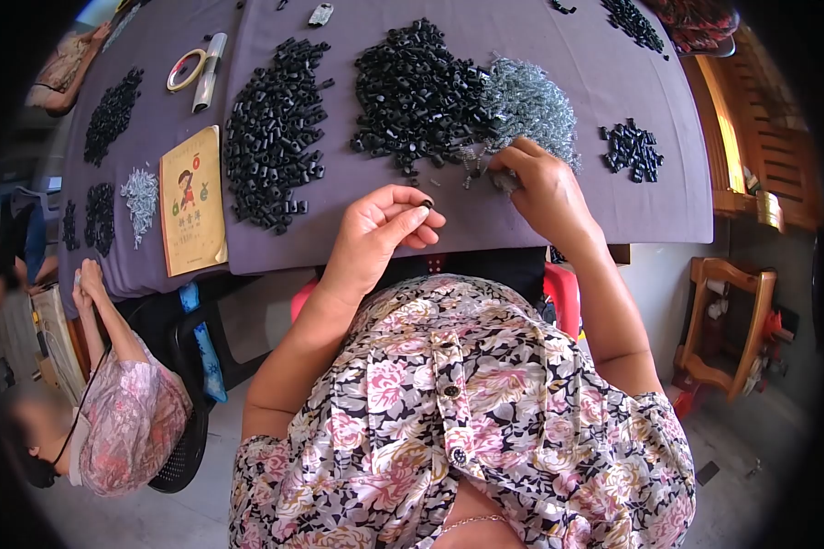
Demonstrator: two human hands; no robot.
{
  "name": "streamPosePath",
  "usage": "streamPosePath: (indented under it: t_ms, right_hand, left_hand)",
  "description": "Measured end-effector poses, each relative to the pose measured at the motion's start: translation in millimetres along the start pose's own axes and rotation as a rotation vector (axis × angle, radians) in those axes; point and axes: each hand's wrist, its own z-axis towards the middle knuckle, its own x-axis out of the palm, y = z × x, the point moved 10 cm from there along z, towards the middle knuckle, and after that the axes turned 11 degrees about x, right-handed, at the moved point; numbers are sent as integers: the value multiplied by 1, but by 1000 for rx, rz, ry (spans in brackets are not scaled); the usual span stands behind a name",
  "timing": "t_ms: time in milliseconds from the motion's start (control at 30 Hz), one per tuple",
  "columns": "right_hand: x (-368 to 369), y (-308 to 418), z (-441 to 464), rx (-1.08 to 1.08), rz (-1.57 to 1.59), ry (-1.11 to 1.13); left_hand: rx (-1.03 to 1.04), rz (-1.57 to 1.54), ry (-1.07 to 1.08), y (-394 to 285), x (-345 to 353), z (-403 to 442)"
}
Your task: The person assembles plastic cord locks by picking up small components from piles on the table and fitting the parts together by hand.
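Note:
Between the thumb and fingertips of my left hand [386, 224] is a small black plastic piece [428, 204], mostly covered by the fingers. My right hand [549, 192] is at the near edge of a pile of small clear plastic pieces [533, 102]. Its fingers are curled down and pressed together; shiny greyish bits show under them, but what they grip is too small to make out. A large heap of black plastic pieces [421, 96] touches the clear pile on its left. Several loose clear bits [470, 163] lie between the heap and my right fingers.
Left of the big heap is another black heap [275, 137], then a yellow booklet [194, 203], a tape roll [186, 71] and a clear roll [210, 73]. A small black pile [632, 151] lies at right. Another person [128, 412] sits at the left corner.

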Motion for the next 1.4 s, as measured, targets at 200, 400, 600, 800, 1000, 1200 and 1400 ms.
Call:
streamPosePath:
  t_ms: [200,400,600,800,1000,1200,1400]
  right_hand:
    - [-10,-5,-3,36,26,-13]
    - [6,11,2,-61,-153,16]
    - [2,21,-3,-97,-46,88]
    - [9,70,-24,-270,95,71]
    - [12,75,-23,-286,36,20]
    - [20,77,-24,-280,-117,89]
    - [18,79,-26,-288,-12,115]
  left_hand:
    - [-2,40,-8,0,0,0]
    - [-15,100,-31,0,2,0]
    - [4,158,-49,0,2,-1]
    - [-20,241,-41,5,13,-2]
    - [6,274,-53,1,13,-6]
    - [5,274,-48,0,15,-5]
    - [23,338,-21,-1,17,-7]
